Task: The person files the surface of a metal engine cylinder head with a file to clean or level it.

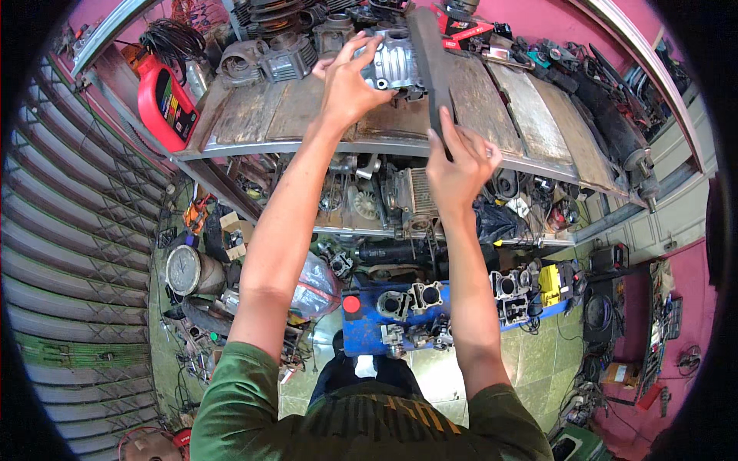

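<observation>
Casting (396, 65): silver, ribbed engine part, over the wooden bench (480, 96); resting on it or lifted, cannot tell.
Left hand (350, 88): fingers spread wide, holding the casting's left side, thumb low.
Right hand (463, 165): closed on the near end of the dark bar.
Dark bar (432, 69): long, upright along the casting's right side; contact unclear.
Bar-side face: hidden; work judged under way, finished and remaining portions cannot be told.

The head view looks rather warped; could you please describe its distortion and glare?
In the head view, grey metal shutter slats curve, corners go black; pale green tiled floor glares white at lower centre; silver metal engine part shows bright highlights.
</observation>
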{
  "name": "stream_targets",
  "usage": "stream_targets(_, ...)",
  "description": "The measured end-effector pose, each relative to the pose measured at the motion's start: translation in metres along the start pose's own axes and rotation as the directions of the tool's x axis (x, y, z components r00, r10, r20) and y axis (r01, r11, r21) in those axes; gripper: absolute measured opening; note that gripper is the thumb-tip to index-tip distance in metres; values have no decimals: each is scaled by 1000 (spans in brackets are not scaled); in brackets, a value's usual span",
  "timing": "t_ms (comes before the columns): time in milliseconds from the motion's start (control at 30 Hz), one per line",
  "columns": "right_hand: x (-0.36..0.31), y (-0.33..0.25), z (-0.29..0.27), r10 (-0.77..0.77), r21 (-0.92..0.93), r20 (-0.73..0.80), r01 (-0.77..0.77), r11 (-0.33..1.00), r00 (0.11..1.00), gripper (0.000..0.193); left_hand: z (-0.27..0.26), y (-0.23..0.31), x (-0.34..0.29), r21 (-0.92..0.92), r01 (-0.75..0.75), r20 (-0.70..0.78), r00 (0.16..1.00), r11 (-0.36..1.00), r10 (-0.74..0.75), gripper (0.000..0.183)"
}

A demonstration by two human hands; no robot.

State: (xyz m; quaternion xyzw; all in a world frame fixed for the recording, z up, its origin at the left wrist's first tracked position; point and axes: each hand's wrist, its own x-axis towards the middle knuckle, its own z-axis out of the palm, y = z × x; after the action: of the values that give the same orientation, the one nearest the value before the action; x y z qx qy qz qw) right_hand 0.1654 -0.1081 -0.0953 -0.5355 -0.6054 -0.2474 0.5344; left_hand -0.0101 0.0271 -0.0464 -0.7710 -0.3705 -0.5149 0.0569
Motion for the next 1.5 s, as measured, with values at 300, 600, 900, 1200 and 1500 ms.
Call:
stream_targets(300, -35, -8, -25, 178, 113, 25, -180, 977, 984, 48, -4, 8, -1, 16, 26, 35, 999, 1000, -26, 91)
stream_targets(600, -70, -5, -29, 229, 81, 116, -239, 968, 966, 43, 2, 5, 3, 36, -17, 32, 999, 999, 16, 94)
stream_targets(900, -15, 4, -16, 82, -7, 98, -81, 997, 992, 41, 2, 14, 0, 60, -59, 0, 998, 996, 59, 96)
stream_targets(1200, 67, -17, -45, 279, -76, 244, -269, 960, 929, 33, 7, 28, 4, 38, -94, 58, 994, 995, 92, 92)
stream_targets(1500, -13, -16, -43, 126, 51, -3, -125, 991, 992, 41, 0, 20, 3, 44, -56, 43, 998, 997, 54, 93)
